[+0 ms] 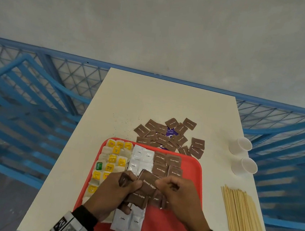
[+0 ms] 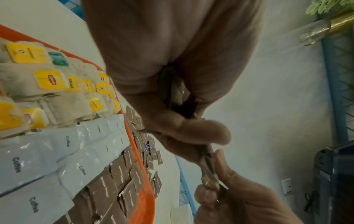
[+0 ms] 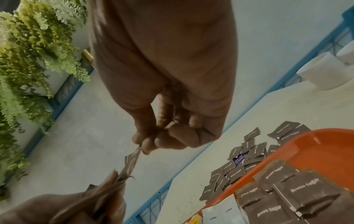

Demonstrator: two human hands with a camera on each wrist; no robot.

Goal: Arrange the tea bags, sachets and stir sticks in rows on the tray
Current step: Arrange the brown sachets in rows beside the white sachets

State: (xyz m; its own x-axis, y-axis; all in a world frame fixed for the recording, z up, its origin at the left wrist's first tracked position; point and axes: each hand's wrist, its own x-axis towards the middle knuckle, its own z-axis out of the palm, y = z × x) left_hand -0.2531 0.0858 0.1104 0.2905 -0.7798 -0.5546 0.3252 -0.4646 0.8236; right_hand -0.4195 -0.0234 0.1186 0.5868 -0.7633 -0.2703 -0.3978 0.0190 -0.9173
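Fingers of the left hand [image 1: 119,189] and right hand [image 1: 179,195] are curled tight around brown sugar sachets [image 1: 149,181], held above the red tray [image 1: 189,168]. Stir sticks [image 1: 241,213] on the worktop [image 1: 134,102] are shown only overhead.

The brown sugar sachets [image 1: 148,182] I pinch feel like matt paper. Lower left of the frame, coffee sachets [image 1: 127,220] shine glossy white on the smooth orange plastic tray [image 1: 191,168]. Lower right, pale bare-wood stir sticks [image 1: 241,213].
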